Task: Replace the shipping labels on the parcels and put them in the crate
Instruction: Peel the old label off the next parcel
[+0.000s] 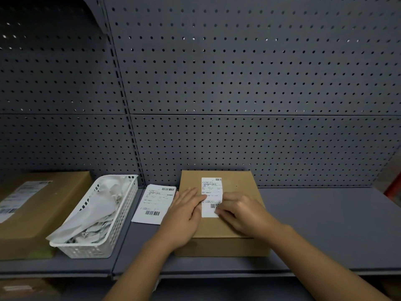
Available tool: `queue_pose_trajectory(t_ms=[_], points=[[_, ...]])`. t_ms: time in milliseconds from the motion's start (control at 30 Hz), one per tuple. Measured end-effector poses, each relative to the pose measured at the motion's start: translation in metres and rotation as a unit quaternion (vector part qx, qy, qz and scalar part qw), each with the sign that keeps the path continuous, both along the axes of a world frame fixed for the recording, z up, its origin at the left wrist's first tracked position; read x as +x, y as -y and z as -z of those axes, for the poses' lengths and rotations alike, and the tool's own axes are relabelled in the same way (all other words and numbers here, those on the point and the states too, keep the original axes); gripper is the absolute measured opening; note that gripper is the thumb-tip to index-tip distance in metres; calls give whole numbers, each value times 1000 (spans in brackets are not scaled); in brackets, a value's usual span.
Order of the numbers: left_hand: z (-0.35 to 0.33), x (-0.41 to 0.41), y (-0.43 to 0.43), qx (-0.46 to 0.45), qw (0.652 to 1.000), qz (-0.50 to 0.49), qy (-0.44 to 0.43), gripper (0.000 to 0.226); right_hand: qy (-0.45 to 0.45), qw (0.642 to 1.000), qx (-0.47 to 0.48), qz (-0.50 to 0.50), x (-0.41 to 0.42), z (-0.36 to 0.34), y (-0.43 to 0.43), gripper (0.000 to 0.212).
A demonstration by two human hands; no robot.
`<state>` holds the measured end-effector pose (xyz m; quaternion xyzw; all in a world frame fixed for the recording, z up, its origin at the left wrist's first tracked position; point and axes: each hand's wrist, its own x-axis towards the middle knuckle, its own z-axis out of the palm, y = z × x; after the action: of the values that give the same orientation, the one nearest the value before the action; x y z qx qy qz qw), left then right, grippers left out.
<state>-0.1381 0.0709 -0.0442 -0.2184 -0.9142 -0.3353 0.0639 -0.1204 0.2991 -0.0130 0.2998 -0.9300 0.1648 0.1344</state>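
**both hands on the label, right fingers at its 5 o'clock corner**

the parcel (236,183), a flat brown carton, lies on the grey shelf (325,224) in the middle of the view. a white shipping label (211,187) is on its top face. the long axis of the label runs from 12 to 6 o'clock, away from the person.

the left hand (184,216) comes in from 7 o'clock. it lies flat on the carton with straight fingers, and the fingertips touch the 9 o'clock edge of the label. it holds nothing; in my judgement it keeps the carton steady.

the right hand (240,211) comes in from 5 o'clock. its fingers are bent and the tips sit on the 5 o'clock corner of the label, by the lower barcode. i cannot tell whether they pinch this corner or only press it down.

the coming move turns on this corner. it is under the right fingers, so the right hand is the nearer one. a pull or a smoothing stroke would probably go along the long axis, towards 12 o'clock.

at 9 o'clock, just beside the carton, lies a loose label sheet (154,203). further that way stand a white basket (104,246) with crumpled paper and a second parcel (43,209).
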Motion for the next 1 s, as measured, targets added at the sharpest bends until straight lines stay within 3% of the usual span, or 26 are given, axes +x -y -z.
queue_pose_trajectory(t_ms=[167, 233, 433, 767, 833, 1000], points=[[-4, 1, 0, -4, 1000, 0, 0, 42, 175, 973, -150, 2, 1, -20, -13, 16], [-4, 2, -1, -3, 1000, -2, 1, 42, 214, 964, -158, 4, 0, -24, -13, 16], [-3, 3, -1, 0, 1000, -7, -1, 41, 219, 973, -72, 22, -8, -23, 3, 2], [0, 1, -1, -4, 1000, -9, -6, 41, 163, 978, 125, 34, -3, -26, 18, 19], [-1, 1, -1, -9, 1000, -11, -7, 41, 173, 979, 93, 47, -5, -26, 16, 19], [-2, 2, -1, -12, 1000, -10, -2, 41, 212, 960, -161, 91, -10, -29, 1, 15]])
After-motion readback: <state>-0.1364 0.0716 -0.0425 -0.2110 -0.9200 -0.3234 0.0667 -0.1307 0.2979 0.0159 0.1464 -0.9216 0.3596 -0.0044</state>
